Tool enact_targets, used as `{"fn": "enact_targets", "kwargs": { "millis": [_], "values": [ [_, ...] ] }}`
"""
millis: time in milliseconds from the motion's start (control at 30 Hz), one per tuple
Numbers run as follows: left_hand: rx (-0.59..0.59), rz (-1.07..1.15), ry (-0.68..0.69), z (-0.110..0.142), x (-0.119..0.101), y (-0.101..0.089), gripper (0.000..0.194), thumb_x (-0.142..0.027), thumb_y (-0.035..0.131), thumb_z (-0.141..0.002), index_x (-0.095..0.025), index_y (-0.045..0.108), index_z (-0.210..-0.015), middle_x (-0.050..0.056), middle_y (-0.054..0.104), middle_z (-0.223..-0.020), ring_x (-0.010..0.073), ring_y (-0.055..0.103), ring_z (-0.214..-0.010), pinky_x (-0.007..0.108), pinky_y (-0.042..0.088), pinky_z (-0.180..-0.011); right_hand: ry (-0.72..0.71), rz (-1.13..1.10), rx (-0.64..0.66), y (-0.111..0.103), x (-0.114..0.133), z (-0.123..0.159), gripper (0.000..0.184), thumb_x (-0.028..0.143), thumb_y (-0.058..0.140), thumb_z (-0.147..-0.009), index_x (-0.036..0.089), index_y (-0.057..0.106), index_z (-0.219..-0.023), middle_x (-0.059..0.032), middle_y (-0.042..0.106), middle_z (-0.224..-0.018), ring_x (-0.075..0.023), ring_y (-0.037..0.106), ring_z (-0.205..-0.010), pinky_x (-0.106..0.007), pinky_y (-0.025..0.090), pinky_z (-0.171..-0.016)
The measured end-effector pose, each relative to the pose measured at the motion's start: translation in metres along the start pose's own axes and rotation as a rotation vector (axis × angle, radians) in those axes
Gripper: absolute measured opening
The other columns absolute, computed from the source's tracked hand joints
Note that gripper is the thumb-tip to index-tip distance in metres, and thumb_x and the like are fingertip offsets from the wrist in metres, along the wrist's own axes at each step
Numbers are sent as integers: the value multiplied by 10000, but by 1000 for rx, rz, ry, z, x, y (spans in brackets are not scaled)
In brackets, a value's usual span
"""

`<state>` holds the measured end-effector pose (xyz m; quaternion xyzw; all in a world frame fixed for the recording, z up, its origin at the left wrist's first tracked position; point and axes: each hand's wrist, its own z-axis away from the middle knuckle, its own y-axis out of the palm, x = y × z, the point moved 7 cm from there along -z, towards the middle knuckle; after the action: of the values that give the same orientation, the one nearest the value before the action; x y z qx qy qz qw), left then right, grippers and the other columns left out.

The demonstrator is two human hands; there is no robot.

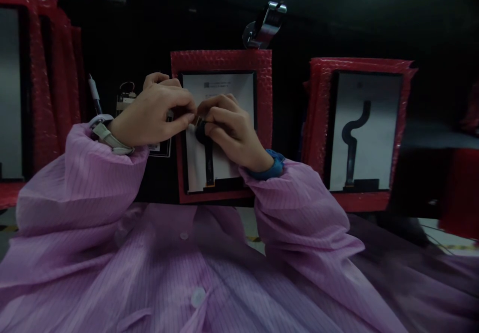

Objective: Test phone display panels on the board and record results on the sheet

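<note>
A display panel (pixel 239 84) with a pale back and dark frame lies in front of me on red bubble wrap (pixel 264 128). From its lower edge a black flex cable (pixel 209 161) runs up to my fingers. My right hand (pixel 235 128) is closed, its thumb and fingers pinching the cable near its upper end. Beside it, my left hand (pixel 157 108) is closed too, thumb and forefinger tips together at the cable's connector end (pixel 198 121). What sits between the left fingertips is too small and hidden to make out.
More panels on red bubble wrap are stacked at the right (pixel 387 123) and left (pixel 9 93). Left of the middle panel, partly under my left hand, lies a small device (pixel 125 101) with wires. A pen (pixel 94 91) is nearby. A shiny metal fixture (pixel 266 24) stands behind.
</note>
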<state>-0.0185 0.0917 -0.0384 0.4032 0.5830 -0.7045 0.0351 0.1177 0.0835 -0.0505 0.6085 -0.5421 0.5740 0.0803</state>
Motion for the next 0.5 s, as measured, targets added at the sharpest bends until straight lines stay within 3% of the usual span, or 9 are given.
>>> {"fn": "enact_targets", "kwargs": {
  "millis": [500],
  "values": [
    [-25, 11, 31, 1, -1, 1, 184, -282, 528, -890, -240, 695, -823, 5, 684, -789, 215, 657, -901, 528, 296, -1159, 0, 9, 21, 1, -3, 0, 164, 176, 467, -910, 213, 484, -751, -49, 642, -1016, -204, 575, -968, -434, 429, -937]
  ]
}}
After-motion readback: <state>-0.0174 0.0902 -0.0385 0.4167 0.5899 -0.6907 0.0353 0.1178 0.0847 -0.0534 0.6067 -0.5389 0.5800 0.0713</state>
